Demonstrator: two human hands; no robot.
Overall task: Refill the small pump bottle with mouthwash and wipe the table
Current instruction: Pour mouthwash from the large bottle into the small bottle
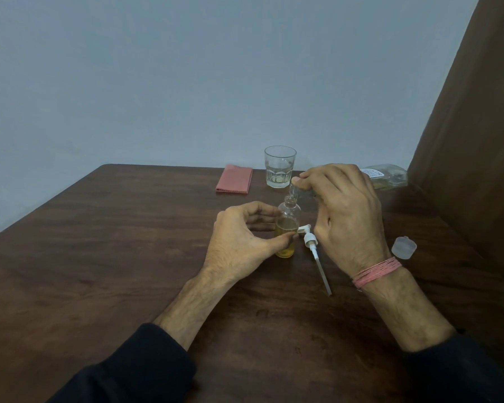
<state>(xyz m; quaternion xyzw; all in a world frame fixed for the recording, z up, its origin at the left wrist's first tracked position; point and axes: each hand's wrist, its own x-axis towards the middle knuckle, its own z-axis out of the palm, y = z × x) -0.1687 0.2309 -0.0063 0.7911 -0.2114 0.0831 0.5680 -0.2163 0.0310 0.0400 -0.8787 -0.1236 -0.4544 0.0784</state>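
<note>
Dark wood table [105, 257] bears one small bottle [287, 228] part full of amber liquid, one white pump [311, 242] lying just right of it, one clear cap [404, 247], one glass [279, 166] and one pink cloth [234, 179]. The left hand [239, 242] curls thumb and fingers round the small bottle, upright at mid-table. The right hand [346, 210] grips one big bottle [386, 175], tipped with its mouth at the small bottle's neck, hiding most of it.
</note>
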